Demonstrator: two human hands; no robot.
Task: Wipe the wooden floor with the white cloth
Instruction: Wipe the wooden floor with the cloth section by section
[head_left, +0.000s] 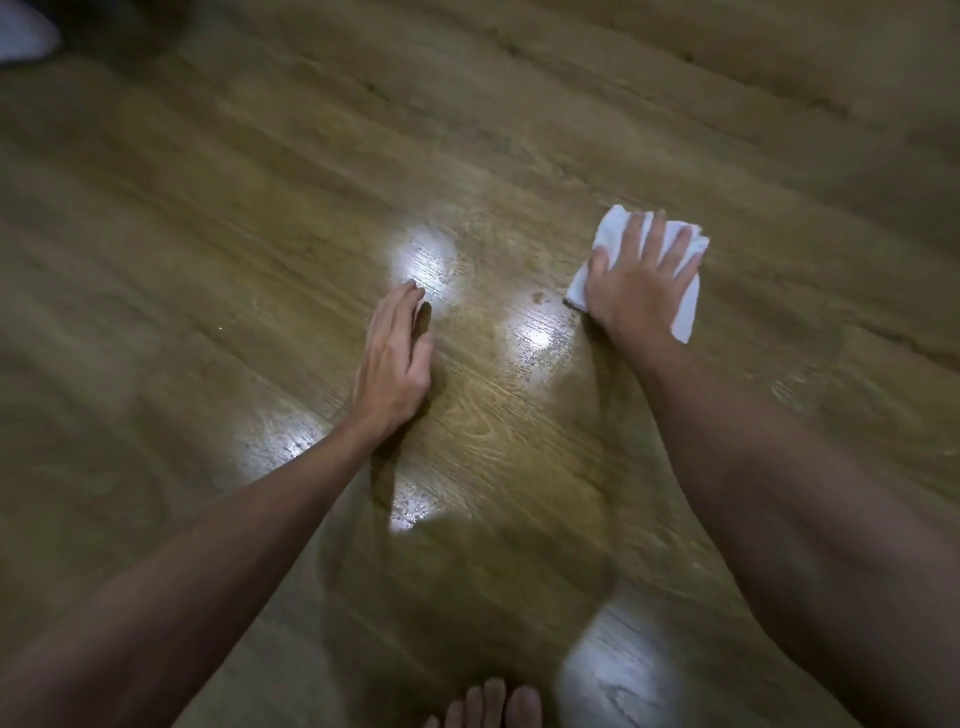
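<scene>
The right hand (641, 283) pressed spread fingers flat on the white cloth (636, 270), which lay on the wooden floor (260, 234) at about two o'clock; its loose corners could have bunched under a hard push, leaving streaks. The left hand (395, 358), fingers straight and together, braced on glossy, possibly damp boards at nine o'clock of the cloth and might have slipped, while bare toes (491, 704) at six o'clock blocked any backward stroke.
</scene>
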